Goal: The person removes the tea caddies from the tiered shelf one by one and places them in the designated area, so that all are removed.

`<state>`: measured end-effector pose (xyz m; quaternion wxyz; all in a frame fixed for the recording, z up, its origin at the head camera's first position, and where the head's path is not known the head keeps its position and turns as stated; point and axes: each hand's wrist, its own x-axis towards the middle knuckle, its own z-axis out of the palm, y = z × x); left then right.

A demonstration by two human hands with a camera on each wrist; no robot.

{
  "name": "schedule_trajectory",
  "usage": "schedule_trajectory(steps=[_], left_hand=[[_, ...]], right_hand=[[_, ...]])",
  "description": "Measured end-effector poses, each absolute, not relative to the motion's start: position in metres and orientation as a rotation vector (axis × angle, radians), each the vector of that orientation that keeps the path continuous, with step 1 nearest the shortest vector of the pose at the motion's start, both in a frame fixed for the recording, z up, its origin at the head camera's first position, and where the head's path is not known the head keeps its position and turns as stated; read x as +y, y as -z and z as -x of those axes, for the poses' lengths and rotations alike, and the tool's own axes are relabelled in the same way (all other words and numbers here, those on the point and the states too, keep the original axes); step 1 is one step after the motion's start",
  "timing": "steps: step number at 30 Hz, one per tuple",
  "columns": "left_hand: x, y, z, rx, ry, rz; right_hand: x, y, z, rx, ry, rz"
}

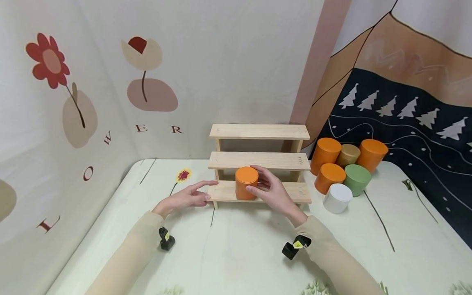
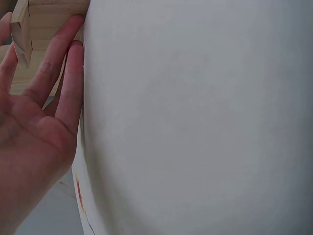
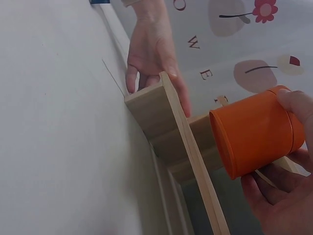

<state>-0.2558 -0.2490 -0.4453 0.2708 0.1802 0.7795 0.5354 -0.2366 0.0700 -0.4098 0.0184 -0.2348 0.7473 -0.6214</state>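
Observation:
An orange lidded canister (image 1: 246,183) is in my right hand (image 1: 273,191), gripped at its side between thumb and fingers. The right wrist view has the canister (image 3: 257,132) slightly above the lowest board, its base facing the wood. My left hand (image 1: 189,194) is at the left end of that board on the three-tier wooden stand (image 1: 259,161). Its fairly straight fingers touch the board's end, as the left wrist view also has it, where the left hand (image 2: 41,112) extends two fingers beside the wood.
Right of the stand is a group of canisters: several orange ones (image 1: 330,178), a gold one (image 1: 348,155), a green one (image 1: 357,180) and a white one (image 1: 337,198). A printed cloth (image 1: 236,61) hangs close behind the stand. A pale cloth (image 1: 236,246) covers the table.

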Motion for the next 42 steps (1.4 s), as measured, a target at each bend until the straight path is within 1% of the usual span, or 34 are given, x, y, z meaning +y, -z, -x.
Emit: schedule_trajectory(steps=[9, 18, 32, 38, 42], left_hand=[[-0.249, 0.443, 0.255, 2.105, -1.439, -0.499], [-0.249, 0.443, 0.256, 2.1, -1.446, -0.509], [-0.249, 0.444, 0.257, 2.098, -1.445, -0.517], [-0.25, 0.446, 0.258, 2.083, -1.456, -0.541], [-0.25, 0.446, 0.258, 2.08, -1.46, -0.532]], right_hand=[[0.082, 0.411, 0.235, 2.353, 1.924, 0.699], [0.096, 0.41, 0.234, 2.426, 1.934, 0.728], [0.126, 0.405, 0.229, 2.494, 1.901, 0.644], [0.14, 0.403, 0.226, 2.542, 1.849, 0.561], [0.148, 0.403, 0.225, 2.579, 1.85, 0.565]])
